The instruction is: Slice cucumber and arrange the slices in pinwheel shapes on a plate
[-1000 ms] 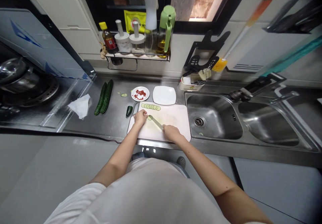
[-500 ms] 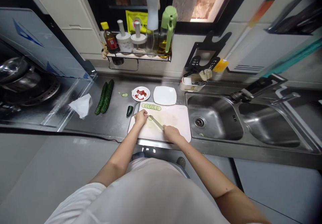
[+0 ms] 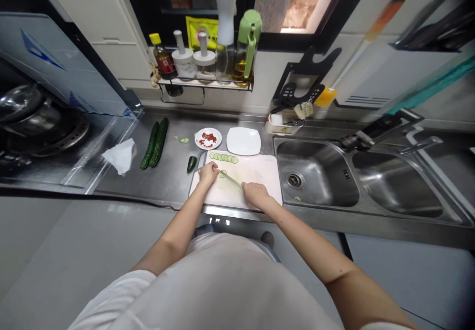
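My left hand point(image 3: 209, 172) is closed over the left part of the pale cutting board point(image 3: 260, 171), on what looks like a piece of cucumber mostly hidden under the fingers. Just right of its fingertips is a round cucumber slice point(image 3: 222, 174), against the blade of a knife point(image 3: 233, 180). The knife's handle is in my right hand point(image 3: 255, 194), its blade pointing left toward my left hand. Overlapping cucumber slices point(image 3: 223, 158) lie in a row along the board's far edge. A dark green cucumber end point(image 3: 191, 164) sits on the counter left of the board.
Behind the board stand a plate with chopped red bits point(image 3: 200, 145) and a white square plate point(image 3: 243, 141). Two whole cucumbers point(image 3: 155, 143) and a white cloth or paper point(image 3: 120, 156) lie leftward. The double sink point(image 3: 315, 171) borders the board's right side. A condiment rack point(image 3: 208, 83) hangs above.
My right hand and the knife have shifted slightly right, and the blade now shows as a narrower strip. My left hand has stayed nearly in place.
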The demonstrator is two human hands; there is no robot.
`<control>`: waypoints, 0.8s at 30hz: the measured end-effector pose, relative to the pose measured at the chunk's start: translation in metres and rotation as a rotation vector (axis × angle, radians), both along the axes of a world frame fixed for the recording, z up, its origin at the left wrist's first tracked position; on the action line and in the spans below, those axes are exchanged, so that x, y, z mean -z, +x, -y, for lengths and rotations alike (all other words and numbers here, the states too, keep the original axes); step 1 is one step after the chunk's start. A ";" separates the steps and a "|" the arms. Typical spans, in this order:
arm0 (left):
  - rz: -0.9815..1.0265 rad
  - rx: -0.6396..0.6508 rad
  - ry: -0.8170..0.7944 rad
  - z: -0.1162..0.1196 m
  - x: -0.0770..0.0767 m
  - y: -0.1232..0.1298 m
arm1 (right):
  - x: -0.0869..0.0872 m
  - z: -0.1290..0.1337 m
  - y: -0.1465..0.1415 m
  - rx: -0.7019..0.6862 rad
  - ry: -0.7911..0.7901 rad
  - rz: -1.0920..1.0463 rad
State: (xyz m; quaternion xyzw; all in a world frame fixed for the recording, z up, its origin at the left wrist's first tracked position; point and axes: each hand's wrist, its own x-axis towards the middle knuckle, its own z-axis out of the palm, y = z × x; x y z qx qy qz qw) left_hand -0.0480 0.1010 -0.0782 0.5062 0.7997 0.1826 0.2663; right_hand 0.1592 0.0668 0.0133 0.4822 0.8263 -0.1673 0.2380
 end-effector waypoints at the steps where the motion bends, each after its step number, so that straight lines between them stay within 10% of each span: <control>1: 0.000 0.002 0.001 0.000 0.000 0.000 | 0.000 0.000 0.000 -0.009 0.013 0.004; 24: -0.007 0.015 0.000 0.001 -0.002 0.001 | -0.014 -0.003 -0.004 -0.008 -0.037 0.010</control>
